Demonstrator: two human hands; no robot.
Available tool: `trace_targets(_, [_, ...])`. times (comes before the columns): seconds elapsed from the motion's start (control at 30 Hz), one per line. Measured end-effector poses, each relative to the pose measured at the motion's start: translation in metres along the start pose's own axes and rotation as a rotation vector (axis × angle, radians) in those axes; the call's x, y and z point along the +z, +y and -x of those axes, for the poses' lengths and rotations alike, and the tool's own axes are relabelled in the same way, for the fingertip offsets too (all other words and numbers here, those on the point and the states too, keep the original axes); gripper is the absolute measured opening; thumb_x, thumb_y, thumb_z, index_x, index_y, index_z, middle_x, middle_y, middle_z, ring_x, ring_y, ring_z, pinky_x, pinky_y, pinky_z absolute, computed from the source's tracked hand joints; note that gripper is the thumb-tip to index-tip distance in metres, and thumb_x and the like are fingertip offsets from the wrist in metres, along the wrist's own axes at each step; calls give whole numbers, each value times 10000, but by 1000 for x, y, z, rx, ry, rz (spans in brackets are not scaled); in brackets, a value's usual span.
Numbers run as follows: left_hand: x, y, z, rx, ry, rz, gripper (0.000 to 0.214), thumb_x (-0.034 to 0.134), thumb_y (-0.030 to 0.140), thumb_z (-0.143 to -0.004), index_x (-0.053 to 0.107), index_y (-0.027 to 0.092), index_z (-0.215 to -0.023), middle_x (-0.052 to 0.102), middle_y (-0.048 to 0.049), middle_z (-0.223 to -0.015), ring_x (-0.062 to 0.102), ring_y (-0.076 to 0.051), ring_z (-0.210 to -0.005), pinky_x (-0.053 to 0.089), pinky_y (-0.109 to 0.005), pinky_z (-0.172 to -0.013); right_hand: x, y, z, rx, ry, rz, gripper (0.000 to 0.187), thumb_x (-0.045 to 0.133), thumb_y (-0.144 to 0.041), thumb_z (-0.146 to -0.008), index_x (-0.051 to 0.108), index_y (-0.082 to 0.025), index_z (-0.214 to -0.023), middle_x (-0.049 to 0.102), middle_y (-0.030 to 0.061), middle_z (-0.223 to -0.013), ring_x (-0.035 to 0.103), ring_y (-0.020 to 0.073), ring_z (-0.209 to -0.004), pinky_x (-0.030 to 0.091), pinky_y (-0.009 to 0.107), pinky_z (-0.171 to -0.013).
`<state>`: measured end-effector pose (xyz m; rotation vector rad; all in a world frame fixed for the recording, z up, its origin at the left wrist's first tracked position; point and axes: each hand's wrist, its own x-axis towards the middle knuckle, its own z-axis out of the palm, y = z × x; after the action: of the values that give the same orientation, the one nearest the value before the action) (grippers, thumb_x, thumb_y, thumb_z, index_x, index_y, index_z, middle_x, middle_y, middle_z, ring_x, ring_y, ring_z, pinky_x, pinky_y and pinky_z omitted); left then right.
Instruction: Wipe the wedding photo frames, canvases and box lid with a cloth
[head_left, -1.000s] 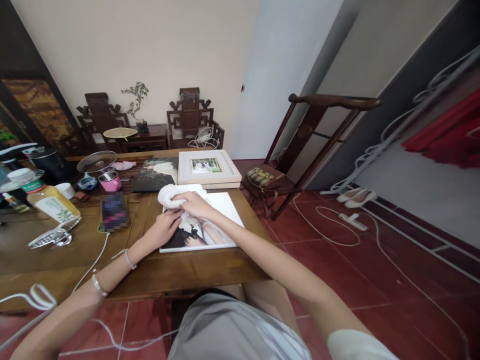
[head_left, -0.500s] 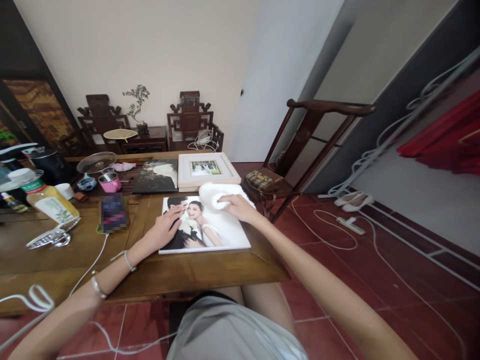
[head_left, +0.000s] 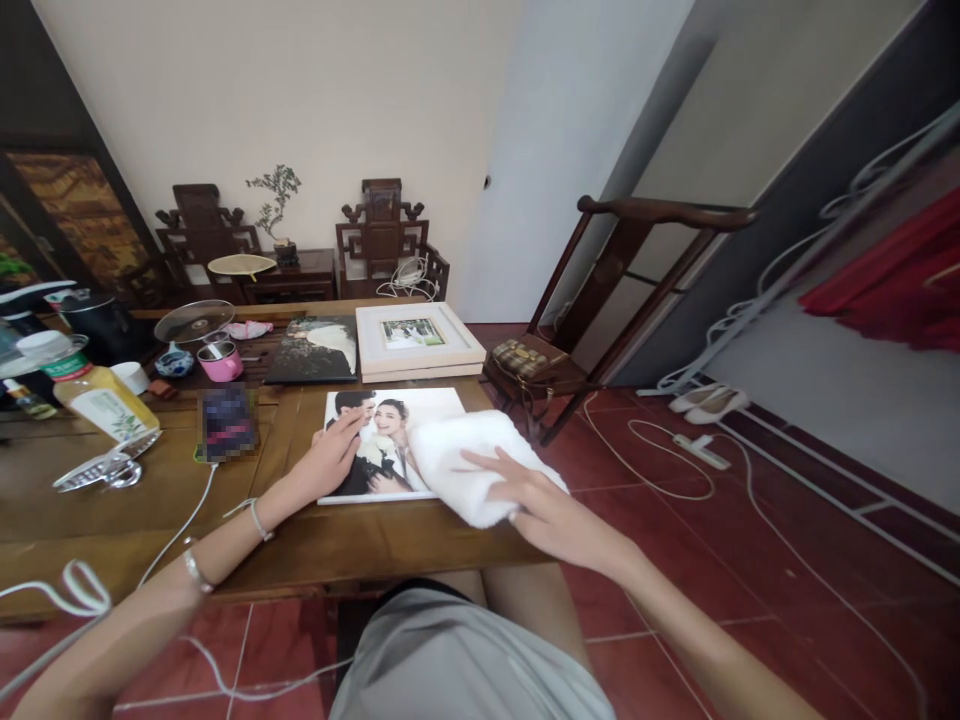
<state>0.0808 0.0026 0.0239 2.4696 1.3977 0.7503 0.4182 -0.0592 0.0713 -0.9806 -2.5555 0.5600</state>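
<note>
left hand (head_left: 335, 452) outstretched on photo print (head_left: 391, 455), left side | right hand (head_left: 529, 492) spread on white cloth (head_left: 463, 433) over print's right side | framed picture (head_left: 416, 350) beyond print

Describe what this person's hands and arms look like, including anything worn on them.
Both the left hand and the right hand are ungloved, and no sleeve shows on either forearm. The left wrist wears a thin, pale bracelet with a loose end sticking out; farther up that arm is a wider, silver-coloured bangle. No jewellery is visible on the right arm.
</note>
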Motion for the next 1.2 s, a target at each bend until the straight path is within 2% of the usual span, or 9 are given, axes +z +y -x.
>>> trace_targets(0.17, [0,-3,0,9,-29,-25,438,312,269,-993,440,207,-1408,415,-99,-1503,362,-229,-1402,313,-467,-1135,-11,-2,0,16,-66,-33,562,377,-9,-566,716,-227,-958,448,33,-1473,326,250,-1405,221,532,-1160])
trace_targets(0.3, [-1,-6,-1,18,-45,-34,442,313,265,-993,433,214,-1415,410,-97,-1507,359,-226,-1404,304,-458,-1141,-13,30,-32,15,8,-62,503,381,-34,-594,722,-219,-916,621,44,-1306,424,249,-1350,256,512,-1148])
trace_targets(0.47, [-3,-7,-1,26,-65,-41,450,307,268,-993,430,187,-1419,409,-118,-1504,341,-232,-1414,294,-462,-1146,-15,74,-81,44,119,-51,477,401,-50,-593,739,-219,-884,730,27,-1081,581,264,-1196,384,456,-1079])
trace_targets(0.57, [-4,-6,-1,29,-72,-34,454,305,270,-996,414,199,-1431,399,-113,-1512,337,-231,-1416,294,-462,-1147,-13,88,-100,71,162,-31,459,408,-45,-603,744,-230,-856,749,7,-985,657,259,-1053,327,485,-1115])
trace_targets(0.67, [-5,-5,-1,18,-83,-30,455,300,271,-997,408,208,-1435,387,-105,-1521,332,-235,-1418,292,-469,-1147,-10,90,-104,63,175,-28,460,406,-38,-613,740,-234,-861,737,7,-1048,627,261,-1120,221,519,-1158])
trace_targets(0.8, [-3,-5,0,-1,-75,-27,456,295,275,-997,411,198,-1431,386,-109,-1520,326,-239,-1421,288,-479,-1147,-4,76,-84,42,184,-47,471,410,-42,-616,726,-212,-920,676,55,-1216,461,270,-1323,199,550,-1157])
trace_targets(1.0, [-1,-4,0,7,-42,-25,448,288,271,-997,421,204,-1419,406,-105,-1509,326,-219,-1422,295,-463,-1146,2,25,-16,38,82,-25,512,386,-24,-587,705,-224,-934,485,53,-1446,367,246,-1384,171,561,-1166])
trace_targets(1.1, [-2,-2,0,-5,-56,-38,450,285,269,-998,416,198,-1423,396,-108,-1514,324,-223,-1423,297,-458,-1144,4,-2,15,-20,11,-30,516,371,-4,-571,694,-211,-914,476,55,-1452,301,232,-1417,147,557,-1175])
trace_targets(1.2, [-3,0,0,-8,-78,-58,451,294,259,-994,412,206,-1426,384,-103,-1522,328,-223,-1421,300,-450,-1141,4,-17,28,-50,-63,-13,546,359,13,-574,695,-214,-939,476,39,-1452,255,228,-1434,140,567,-1174])
